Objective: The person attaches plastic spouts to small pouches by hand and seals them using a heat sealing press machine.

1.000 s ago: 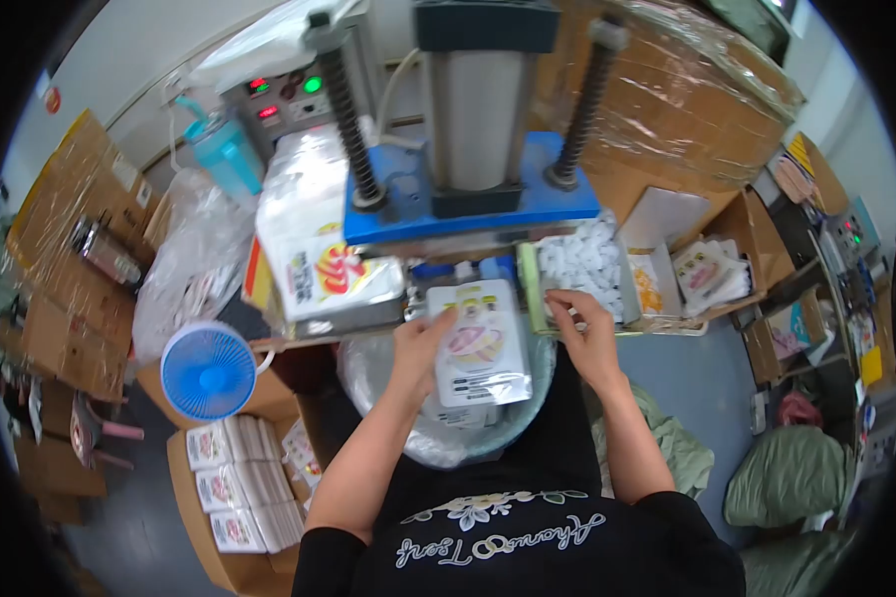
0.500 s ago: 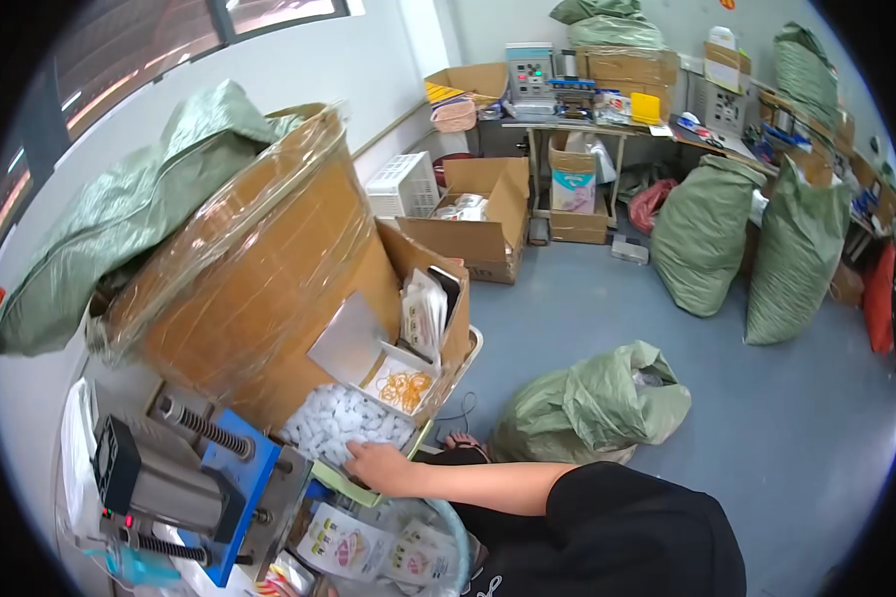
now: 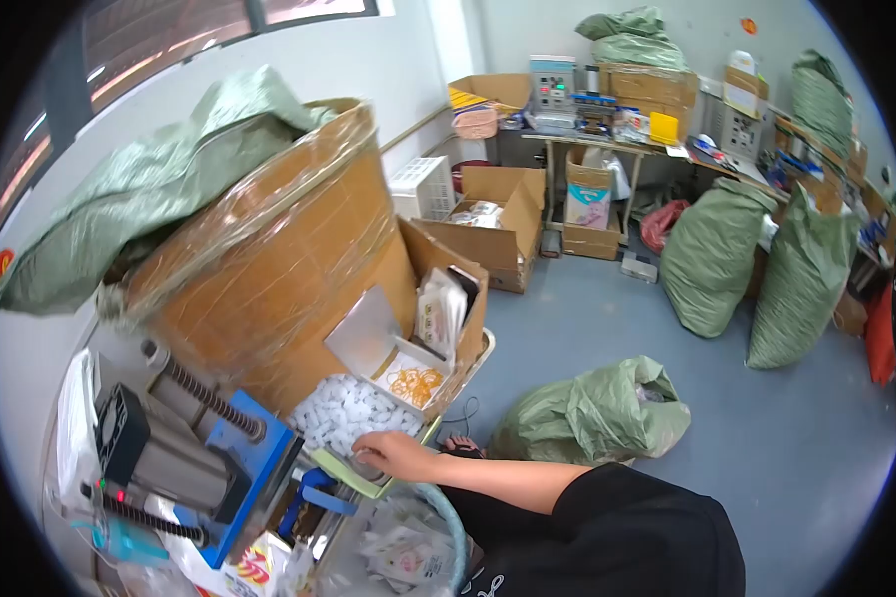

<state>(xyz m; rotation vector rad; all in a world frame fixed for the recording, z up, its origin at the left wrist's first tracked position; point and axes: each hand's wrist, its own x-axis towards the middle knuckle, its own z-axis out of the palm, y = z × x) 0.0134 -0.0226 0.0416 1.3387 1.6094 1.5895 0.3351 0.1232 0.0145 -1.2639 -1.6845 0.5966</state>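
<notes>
The right hand (image 3: 393,457) is curving its fingers narrowly at the rim of the green tray (image 3: 346,475); its grip cannot be determined. White pieces (image 3: 348,413) are lying inside. Printed packets (image 3: 408,555) are lying in the adjacent round bin (image 3: 458,527).

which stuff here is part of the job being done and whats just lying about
Probably in the job:
small white pieces, beside the right hand
press with the blue plate
printed packets in the tub

Probably just lying about:
slumped green sack
white crate
open carton across the room
</notes>
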